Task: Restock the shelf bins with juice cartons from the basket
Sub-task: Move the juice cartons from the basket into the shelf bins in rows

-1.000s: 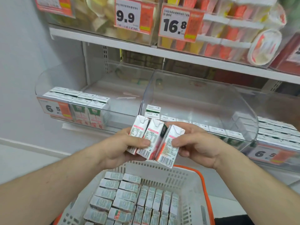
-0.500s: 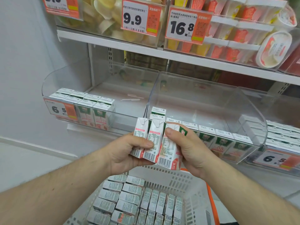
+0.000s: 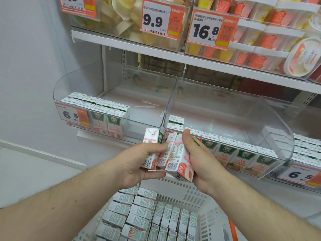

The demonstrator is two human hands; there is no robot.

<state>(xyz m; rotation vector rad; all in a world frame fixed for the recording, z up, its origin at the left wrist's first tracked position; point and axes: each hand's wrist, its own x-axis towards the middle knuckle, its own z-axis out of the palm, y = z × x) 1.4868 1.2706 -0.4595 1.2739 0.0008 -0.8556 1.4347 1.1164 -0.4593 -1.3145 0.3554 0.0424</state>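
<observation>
Since a second ago, both hands have lifted the three juice cartons (image 3: 166,150) closer to the clear shelf bins. Left bin (image 3: 111,94) holds a few cartons at its front left corner. Left hand (image 3: 139,162) clamps its grip on the left cartons; right hand (image 3: 199,159) grips the rightmost one, before the middle bin (image 3: 243,108). Below, the white basket (image 3: 187,193) holds many cartons.

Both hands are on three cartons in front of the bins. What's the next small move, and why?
Probably lift the three cartons, held between left hand and right hand, over the front lip of the middle bin. Its front row is filled and the floor behind looks bare, so set them down there.
</observation>
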